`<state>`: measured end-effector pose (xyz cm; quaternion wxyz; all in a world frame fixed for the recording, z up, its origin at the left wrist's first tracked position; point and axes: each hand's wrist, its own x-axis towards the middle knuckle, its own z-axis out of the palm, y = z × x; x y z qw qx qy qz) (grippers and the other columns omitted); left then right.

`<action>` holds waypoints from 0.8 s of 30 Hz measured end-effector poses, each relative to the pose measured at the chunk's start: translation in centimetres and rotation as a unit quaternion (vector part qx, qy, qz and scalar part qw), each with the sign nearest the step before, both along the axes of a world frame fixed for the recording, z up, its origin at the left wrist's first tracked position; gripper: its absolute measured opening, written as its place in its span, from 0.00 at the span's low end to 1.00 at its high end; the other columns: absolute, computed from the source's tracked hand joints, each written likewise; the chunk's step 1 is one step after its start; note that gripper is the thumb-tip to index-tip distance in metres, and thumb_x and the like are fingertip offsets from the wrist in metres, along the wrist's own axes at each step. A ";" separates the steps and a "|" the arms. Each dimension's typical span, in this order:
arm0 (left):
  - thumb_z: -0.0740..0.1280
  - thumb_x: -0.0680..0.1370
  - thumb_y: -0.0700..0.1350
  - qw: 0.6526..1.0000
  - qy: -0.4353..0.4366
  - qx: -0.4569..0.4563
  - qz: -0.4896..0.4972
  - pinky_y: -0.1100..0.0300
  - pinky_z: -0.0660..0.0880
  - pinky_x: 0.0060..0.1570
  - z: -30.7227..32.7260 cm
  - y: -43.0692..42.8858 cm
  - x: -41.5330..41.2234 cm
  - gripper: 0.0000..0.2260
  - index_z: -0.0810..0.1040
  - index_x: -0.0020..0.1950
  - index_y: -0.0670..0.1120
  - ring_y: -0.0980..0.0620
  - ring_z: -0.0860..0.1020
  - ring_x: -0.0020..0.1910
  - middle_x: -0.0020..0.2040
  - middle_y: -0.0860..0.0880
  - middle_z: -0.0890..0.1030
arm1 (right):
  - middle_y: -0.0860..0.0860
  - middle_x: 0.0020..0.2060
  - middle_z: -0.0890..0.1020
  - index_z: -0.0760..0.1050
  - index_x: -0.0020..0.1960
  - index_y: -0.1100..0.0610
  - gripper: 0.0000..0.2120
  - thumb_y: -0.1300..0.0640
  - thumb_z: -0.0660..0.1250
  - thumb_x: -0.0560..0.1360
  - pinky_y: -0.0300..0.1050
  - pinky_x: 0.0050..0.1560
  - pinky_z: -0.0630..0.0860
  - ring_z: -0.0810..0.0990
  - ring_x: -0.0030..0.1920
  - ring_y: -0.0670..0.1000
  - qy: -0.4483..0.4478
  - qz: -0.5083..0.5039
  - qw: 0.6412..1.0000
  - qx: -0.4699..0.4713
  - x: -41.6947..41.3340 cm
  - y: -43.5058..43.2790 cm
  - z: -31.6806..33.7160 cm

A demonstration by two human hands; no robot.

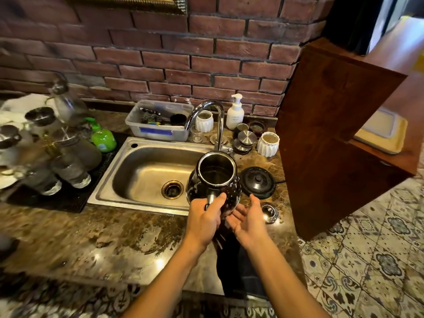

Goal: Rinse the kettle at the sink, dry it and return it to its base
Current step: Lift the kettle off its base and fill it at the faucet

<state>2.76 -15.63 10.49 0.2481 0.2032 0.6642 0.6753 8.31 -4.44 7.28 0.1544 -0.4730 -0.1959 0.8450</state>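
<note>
A black, lidless kettle (215, 177) with water drops on its side hangs over the right rim of the steel sink (146, 171). My left hand (205, 220) grips its handle. My right hand (246, 218) is open, palm up, just below and right of the kettle's belly. The round black base (258, 181) sits on the counter right of the sink. A shiny lid (269, 212) lies on the counter near my right hand. A dark cloth (238, 271) hangs over the counter's front edge beneath my hands. The curved tap (218, 115) stands behind the kettle; no water runs.
Upturned glasses (68, 168) and a green soap bottle (103, 137) stand left of the sink. Behind it are a plastic tub (158, 121), a white pump bottle (235, 112), white ribbed cups (268, 143) and small lids. A wooden shelf unit (332, 134) rises right of the counter.
</note>
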 end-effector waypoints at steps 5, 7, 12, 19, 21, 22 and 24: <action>0.66 0.79 0.49 1.000 -0.012 0.005 0.025 0.59 0.63 0.27 0.1 -1.5 0.8 0.24 0.68 0.22 0.49 0.50 0.64 0.21 0.20 0.50 0.66 | 0.62 0.55 0.82 0.75 0.65 0.66 0.29 0.41 0.57 0.81 0.51 0.55 0.80 0.82 0.54 0.58 0.015 0.024 1.000 -0.008 0.2 -1.1 0.0; 0.66 0.79 0.48 0.999 -0.013 0.006 0.035 0.59 0.62 0.27 0.1 -2.0 0.9 0.24 0.67 0.22 0.49 0.50 0.63 0.21 0.20 0.51 0.65 | 0.63 0.57 0.81 0.74 0.65 0.66 0.29 0.41 0.57 0.81 0.50 0.51 0.81 0.82 0.55 0.59 0.011 0.032 0.999 -0.012 0.1 -1.5 -0.1; 0.66 0.78 0.50 0.998 -0.020 0.001 0.052 0.58 0.62 0.26 0.1 -3.0 0.3 0.24 0.67 0.22 0.49 0.50 0.63 0.21 0.20 0.49 0.65 | 0.63 0.59 0.82 0.73 0.66 0.65 0.29 0.41 0.59 0.81 0.54 0.59 0.80 0.82 0.59 0.60 0.001 0.034 0.999 -0.011 -0.8 -2.4 -0.6; 0.66 0.77 0.51 0.998 -0.027 0.005 0.056 0.59 0.62 0.26 -0.2 -4.7 -2.3 0.23 0.67 0.23 0.47 0.50 0.63 0.21 0.20 0.49 0.65 | 0.63 0.59 0.80 0.72 0.66 0.66 0.28 0.43 0.59 0.81 0.54 0.60 0.79 0.81 0.60 0.60 0.000 0.046 0.999 -0.002 -3.4 -4.0 -0.1; 0.66 0.78 0.50 0.998 -0.025 0.008 0.057 0.58 0.62 0.27 -0.4 -5.2 -3.4 0.24 0.67 0.22 0.48 0.49 0.63 0.21 0.19 0.49 0.65 | 0.63 0.59 0.80 0.72 0.66 0.66 0.27 0.43 0.58 0.82 0.54 0.61 0.78 0.80 0.60 0.60 -0.005 0.047 0.999 0.002 -4.4 -4.7 0.0; 0.66 0.78 0.50 0.998 -0.023 0.010 0.058 0.58 0.62 0.27 -0.5 -5.5 -4.0 0.24 0.67 0.22 0.49 0.49 0.64 0.21 0.19 0.49 0.65 | 0.63 0.58 0.80 0.73 0.66 0.66 0.27 0.43 0.58 0.82 0.53 0.60 0.79 0.80 0.59 0.60 -0.006 0.048 0.999 0.004 -5.0 -5.0 0.1; 0.66 0.78 0.50 0.998 -0.020 0.011 0.058 0.57 0.63 0.28 -0.8 -6.0 -5.4 0.24 0.67 0.21 0.49 0.49 0.65 0.21 0.19 0.49 0.66 | 0.62 0.55 0.81 0.74 0.64 0.66 0.27 0.43 0.58 0.82 0.50 0.53 0.80 0.81 0.54 0.58 -0.012 0.048 0.999 0.006 -6.3 -5.7 0.2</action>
